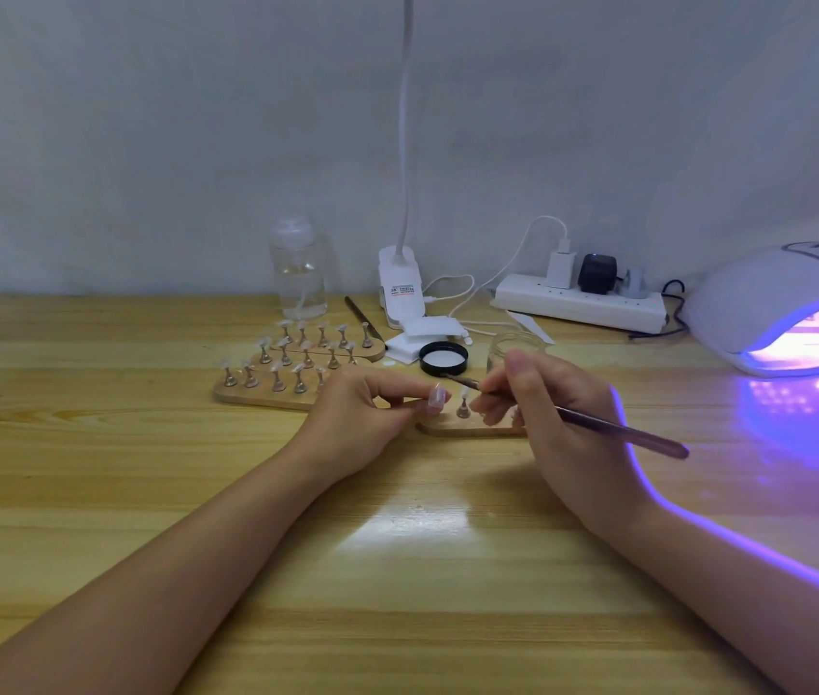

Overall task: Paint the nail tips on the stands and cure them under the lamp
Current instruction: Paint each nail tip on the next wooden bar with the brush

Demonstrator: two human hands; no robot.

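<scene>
- The nail tip (465, 392) on its little stand (463, 408) looks light and wobbly.
- Left hand (362, 413) fingers seem to pinch the wooden base (467, 427); hard to see.
- Right hand (542, 398) fingers grip the thin brush (598, 422) near its front.

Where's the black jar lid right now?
In the head view, the black lid lies on the table just beyond the hands, between the white pads and the glass jar.

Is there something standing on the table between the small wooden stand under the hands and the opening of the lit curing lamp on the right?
Nothing visible does. Between the wooden stand and the lamp lies only bare table. The right hand holds the brush over that side and would simply move along.
</scene>
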